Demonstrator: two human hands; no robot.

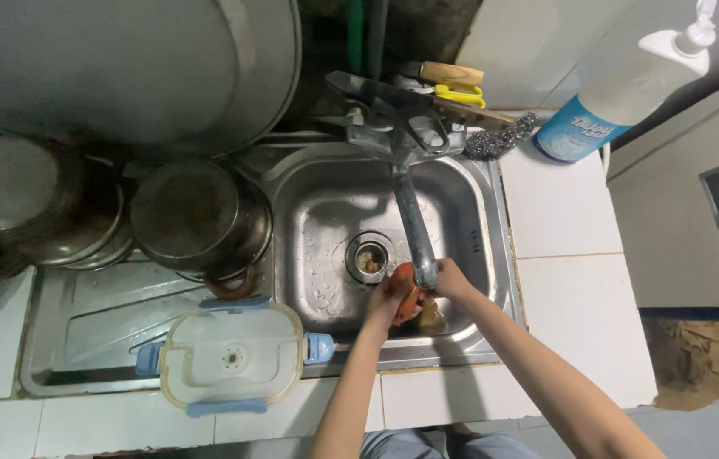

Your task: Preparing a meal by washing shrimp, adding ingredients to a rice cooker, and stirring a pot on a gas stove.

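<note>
The faucet (415,229) and both hands (393,297) largely hide the orange object (404,280).

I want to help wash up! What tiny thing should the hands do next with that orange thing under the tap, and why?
Probably turn the orange object a little under the faucet spout. Both the left hand and right hand cup it right below the spout over the sink, so only one side faces it; turning would bring the hidden side up.
</note>
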